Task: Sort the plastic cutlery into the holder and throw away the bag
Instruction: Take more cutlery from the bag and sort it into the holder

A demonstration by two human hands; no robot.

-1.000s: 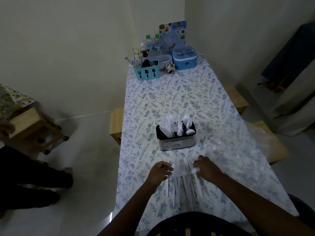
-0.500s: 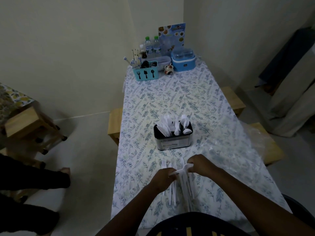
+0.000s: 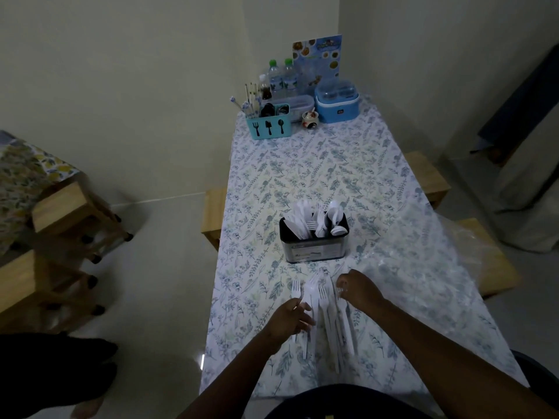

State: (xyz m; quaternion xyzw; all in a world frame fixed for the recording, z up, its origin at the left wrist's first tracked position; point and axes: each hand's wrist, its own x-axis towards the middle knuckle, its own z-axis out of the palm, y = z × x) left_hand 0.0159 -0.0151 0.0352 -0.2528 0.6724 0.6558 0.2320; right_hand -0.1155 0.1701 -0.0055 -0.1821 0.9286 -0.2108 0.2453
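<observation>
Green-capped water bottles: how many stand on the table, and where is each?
2. One bottle stands at the far end of the table behind the teal caddy; the other bottle stands beside it, nearer the menu card. Others could be hidden behind.

Table cover: white ground with a repeating blue-green leaf and sprig print. Near: white plastic cutlery; holder, black with a silvery front. Right: bag, clear and glossy. Far: turquoise caddy bearing black fork, knife and spoon silhouettes; blue container with paler lid; bottles with green caps; blue card printed with food pictures. Left: pale wooden stools; cloth with a yellow lemon print.
</observation>
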